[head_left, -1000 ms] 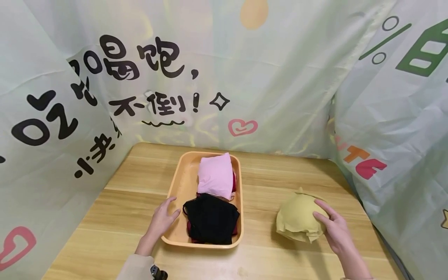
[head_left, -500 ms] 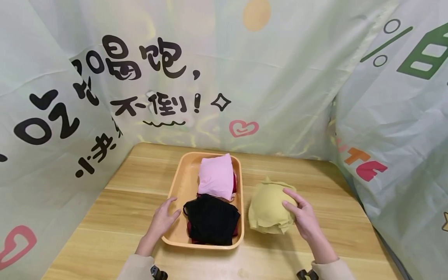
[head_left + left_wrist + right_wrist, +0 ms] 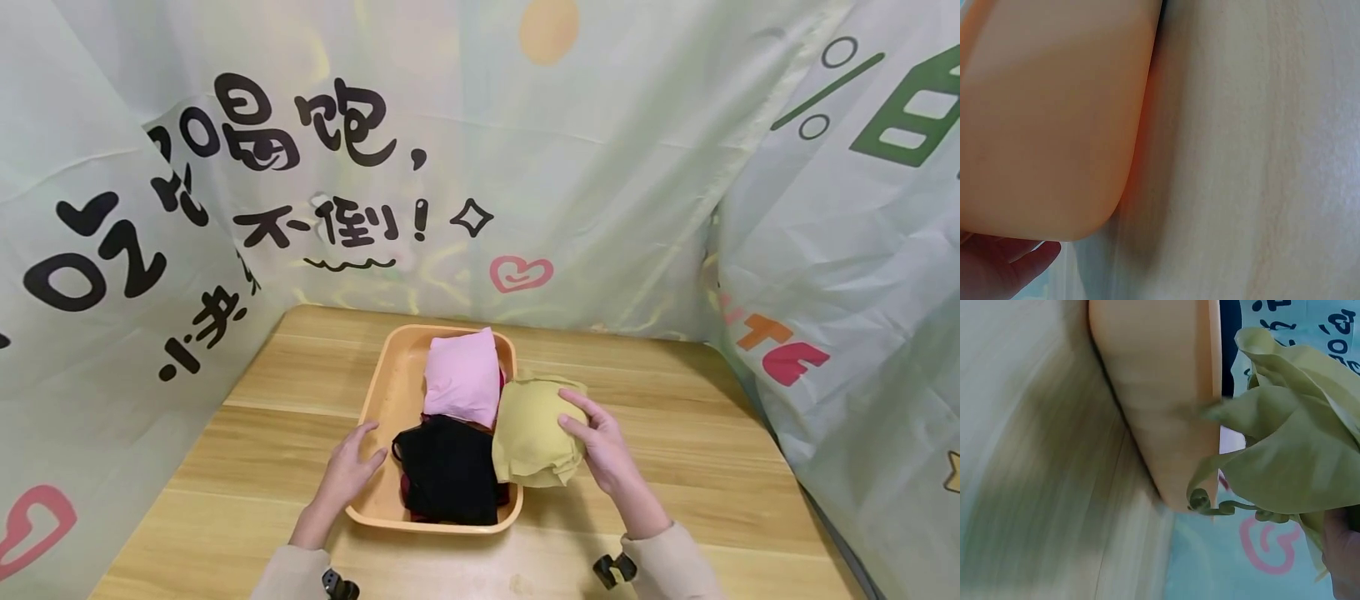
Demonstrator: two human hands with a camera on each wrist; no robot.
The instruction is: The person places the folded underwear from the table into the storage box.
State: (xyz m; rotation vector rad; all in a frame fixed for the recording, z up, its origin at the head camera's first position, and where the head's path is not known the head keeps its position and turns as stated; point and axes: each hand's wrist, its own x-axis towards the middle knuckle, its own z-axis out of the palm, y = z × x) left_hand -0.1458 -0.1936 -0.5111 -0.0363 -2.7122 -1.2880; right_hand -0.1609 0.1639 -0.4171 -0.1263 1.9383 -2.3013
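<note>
Yellow-green garment [image 3: 534, 432], bundled round, gripped by right hand [image 3: 603, 450] over tray [image 3: 384, 400] rim.

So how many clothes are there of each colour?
Pink bundle: 1
Black garment: 1
Yellow-green garment, held by the right hand: 1
Dark red cloth, only edges showing under the others: at least 1
Total: at least 4

1. Wooden table [image 3: 675, 467]: light plank surface, grain running left to right.
2. Pale green printed backdrop [image 3: 600, 167]: encloses the table on three sides; carries black characters, pink hearts, an orange dot.
3. Pink folded cloth [image 3: 462, 377]: lies at the far end.
</note>
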